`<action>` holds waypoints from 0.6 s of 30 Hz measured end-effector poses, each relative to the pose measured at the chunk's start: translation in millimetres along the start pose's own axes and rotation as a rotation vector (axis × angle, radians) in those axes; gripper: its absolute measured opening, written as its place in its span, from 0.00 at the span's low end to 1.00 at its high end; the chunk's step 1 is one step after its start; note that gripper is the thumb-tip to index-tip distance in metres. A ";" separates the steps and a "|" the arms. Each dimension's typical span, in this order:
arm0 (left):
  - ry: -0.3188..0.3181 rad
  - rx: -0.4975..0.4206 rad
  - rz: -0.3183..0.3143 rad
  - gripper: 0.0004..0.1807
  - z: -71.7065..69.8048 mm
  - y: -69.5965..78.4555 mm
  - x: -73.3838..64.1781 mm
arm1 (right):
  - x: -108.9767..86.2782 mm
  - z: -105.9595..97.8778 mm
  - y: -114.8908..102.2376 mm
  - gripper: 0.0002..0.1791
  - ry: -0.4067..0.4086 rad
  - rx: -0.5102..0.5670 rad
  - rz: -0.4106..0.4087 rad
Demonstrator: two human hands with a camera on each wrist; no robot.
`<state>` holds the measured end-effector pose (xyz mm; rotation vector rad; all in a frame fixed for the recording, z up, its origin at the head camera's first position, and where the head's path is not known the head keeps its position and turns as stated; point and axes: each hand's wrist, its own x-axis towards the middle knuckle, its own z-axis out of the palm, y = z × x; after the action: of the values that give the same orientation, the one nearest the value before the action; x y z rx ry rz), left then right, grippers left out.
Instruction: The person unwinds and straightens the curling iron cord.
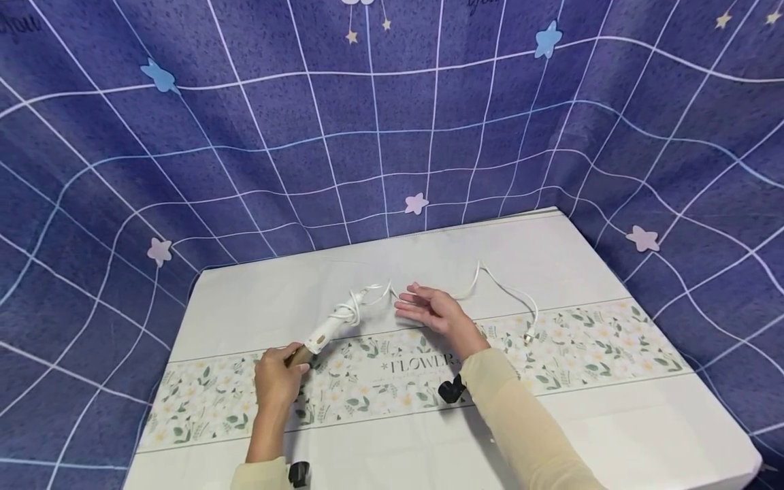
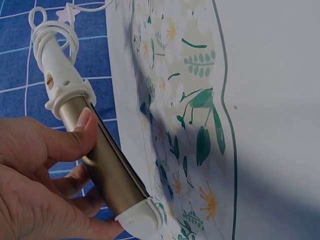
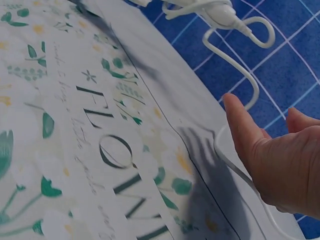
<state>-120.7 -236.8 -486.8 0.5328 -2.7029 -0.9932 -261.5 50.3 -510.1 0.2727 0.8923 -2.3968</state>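
Observation:
A curling iron with a white handle and a gold barrel slants above the table in the head view. My left hand grips the barrel, thumb on top and fingers beneath. Part of the white cord is looped around the handle. From the handle's end the rest of the cord runs right, passing behind my right hand. That hand has extended fingers and holds nothing; whether it touches the cord I cannot tell. The cord's plug lies on the floral band at the right.
A white table cover with a printed floral band lies under the hands. Dark blue curtains with a grid pattern and stars hang behind and at both sides. Black straps or mounts sit at the wrists.

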 end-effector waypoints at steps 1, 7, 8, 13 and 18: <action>0.000 0.000 -0.002 0.25 0.1 0.1 -0.2 | 0.9 1.8 1.5 0.30 -0.010 -0.001 0.004; -0.012 -0.009 -0.004 0.25 0.1 0.4 -1.8 | 5.8 8.0 7.2 0.30 -0.027 0.011 0.021; -0.015 -0.014 -0.005 0.25 0.0 0.8 -2.3 | 6.4 8.4 7.6 0.29 -0.023 0.015 0.022; -0.036 -0.030 0.002 0.25 1.3 3.2 -4.7 | 7.2 9.1 8.1 0.28 -0.034 0.007 0.016; -0.056 -0.022 0.027 0.26 3.7 4.0 -8.3 | 8.9 10.5 8.4 0.26 -0.036 -0.033 0.002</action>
<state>-115.4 -228.5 -487.5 0.4707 -2.7368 -1.0451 -263.9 34.4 -510.0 0.2175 0.9141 -2.3751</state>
